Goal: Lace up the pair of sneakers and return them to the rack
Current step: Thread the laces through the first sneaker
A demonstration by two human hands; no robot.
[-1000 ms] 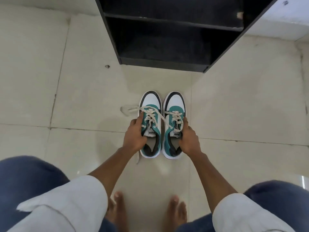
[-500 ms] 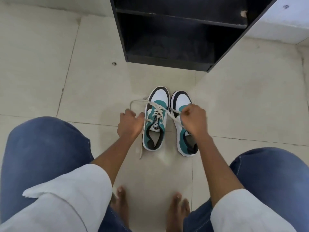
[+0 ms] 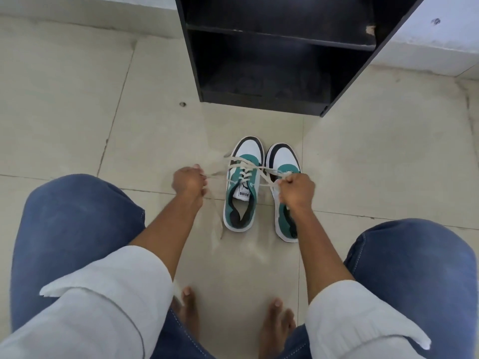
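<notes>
Two white, teal and black sneakers stand side by side on the floor tiles, toes toward the rack: the left sneaker [image 3: 243,187] and the right sneaker [image 3: 282,161]. A cream lace [image 3: 243,168] runs through the left sneaker's eyelets, its two ends pulled out sideways. My left hand [image 3: 188,183] is closed on one end, left of the shoe. My right hand [image 3: 295,190] is closed on the other end, above the right sneaker, hiding that shoe's middle.
A black open shoe rack [image 3: 280,53] stands just beyond the sneakers, its lower shelf bare. My knees in blue jeans flank the scene, and my bare feet [image 3: 277,322] rest on the beige tiles [image 3: 77,112]. A white wall base [image 3: 427,47] runs behind the rack on the right.
My hands left the sneakers' sides, took the lace ends of the left sneaker and pulled them apart sideways. I have crouched lower, with my knees now in view.
</notes>
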